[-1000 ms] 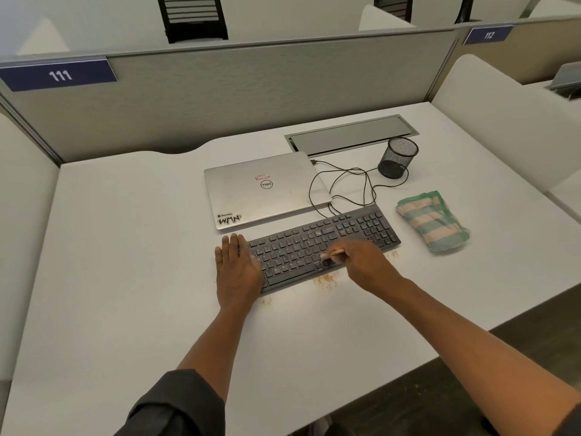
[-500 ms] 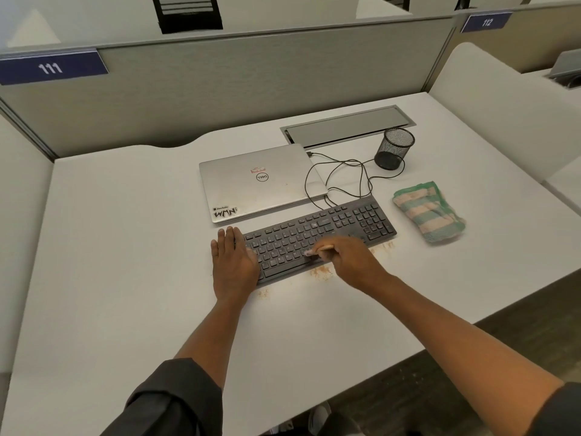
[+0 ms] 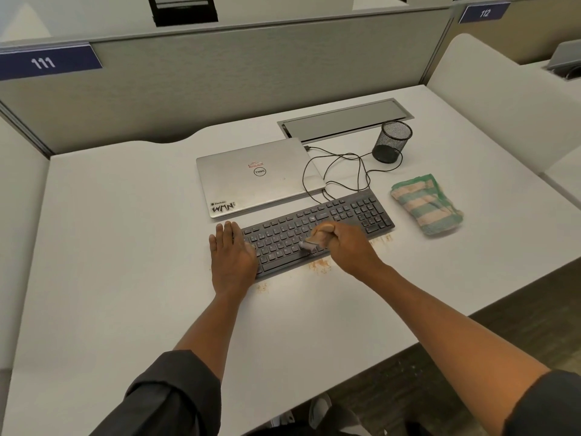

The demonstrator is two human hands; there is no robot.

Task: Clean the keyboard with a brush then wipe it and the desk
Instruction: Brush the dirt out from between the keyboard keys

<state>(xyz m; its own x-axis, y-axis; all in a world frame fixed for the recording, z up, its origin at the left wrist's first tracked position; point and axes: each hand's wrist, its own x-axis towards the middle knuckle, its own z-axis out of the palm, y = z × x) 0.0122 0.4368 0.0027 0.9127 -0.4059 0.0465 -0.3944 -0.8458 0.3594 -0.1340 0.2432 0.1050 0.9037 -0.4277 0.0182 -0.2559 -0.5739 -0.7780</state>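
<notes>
A black keyboard (image 3: pixel 352 212) lies at an angle on the white desk (image 3: pixel 125 247). My left hand (image 3: pixel 231 256) rests flat on the keyboard's left end, fingers spread. My right hand (image 3: pixel 349 247) is closed on a small brush (image 3: pixel 309 243) with a wooden handle. The brush's bristles touch the keys in the lower middle rows. Brown crumbs (image 3: pixel 319 265) lie on the desk along the keyboard's front edge. A folded green and beige striped cloth (image 3: pixel 426 204) sits to the right of the keyboard.
A closed silver laptop (image 3: pixel 257 177) lies just behind the keyboard, with a black cable (image 3: pixel 342 171) looping beside it. A black mesh cup (image 3: pixel 391 141) and a metal cable hatch (image 3: pixel 345 119) stand at the back. Grey partitions surround the desk.
My right hand has shifted the brush a little to the left and toward the front rows of keys. The left hand has stayed on the keyboard's left end.
</notes>
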